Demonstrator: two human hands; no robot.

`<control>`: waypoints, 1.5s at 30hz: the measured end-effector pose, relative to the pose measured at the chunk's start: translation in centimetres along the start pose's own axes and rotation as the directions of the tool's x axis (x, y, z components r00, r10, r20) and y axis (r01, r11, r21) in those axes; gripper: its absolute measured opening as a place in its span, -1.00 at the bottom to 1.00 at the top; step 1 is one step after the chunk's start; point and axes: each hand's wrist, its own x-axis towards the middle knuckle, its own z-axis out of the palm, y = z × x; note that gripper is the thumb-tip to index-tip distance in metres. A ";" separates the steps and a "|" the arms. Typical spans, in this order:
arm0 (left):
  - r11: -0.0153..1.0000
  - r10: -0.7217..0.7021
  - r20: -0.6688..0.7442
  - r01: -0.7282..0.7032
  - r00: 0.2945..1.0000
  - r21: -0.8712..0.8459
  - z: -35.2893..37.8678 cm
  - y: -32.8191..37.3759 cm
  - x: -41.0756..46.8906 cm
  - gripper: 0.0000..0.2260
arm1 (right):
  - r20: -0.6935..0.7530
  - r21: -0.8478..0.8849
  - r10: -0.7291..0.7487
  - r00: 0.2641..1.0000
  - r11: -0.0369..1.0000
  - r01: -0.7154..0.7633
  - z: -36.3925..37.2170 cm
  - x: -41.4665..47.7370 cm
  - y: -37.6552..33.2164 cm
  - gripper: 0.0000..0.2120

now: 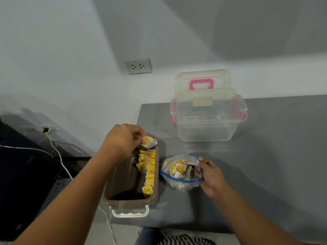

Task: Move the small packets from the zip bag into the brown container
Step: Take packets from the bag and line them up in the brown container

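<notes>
1. The grey tabletop (pixel 265 156) carries everything. A clear lidded box (pixel 208 117) with pink latches stands at the far side and plays no part in this step.
2. The brown container (pixel 106 197) sits at the near left with its lid off. A row of packets (pixel 149 170) is stacked on edge along its right wall, and the left half of the floor is bare.
3. The zip bag (pixel 184 185) stands just right of the container with its mouth open. More yellow-and-white packets (pixel 177 169) lie inside, so the task looks partly done.
4. The right hand (pixel 211 175) grips the bag's right rim, fingers curled over the blue zip strip. This hold should stay firm so the mouth does not collapse.
5. The left hand (pixel 122 138) is over the container's far end with its fingertips pinched on a single packet (pixel 149 142).
6. To place it well, I would lower this packet on edge against the far end of the row. Release it only once it leans on its neighbour, so the stack does not topple.
</notes>
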 end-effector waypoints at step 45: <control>0.843 -0.286 0.485 -0.024 0.826 0.538 10.6 -7.1 1.6 -0.51 | -0.037 -0.060 0.018 0.999 0.998 -0.020 0.4 -1.1 0.7 -0.79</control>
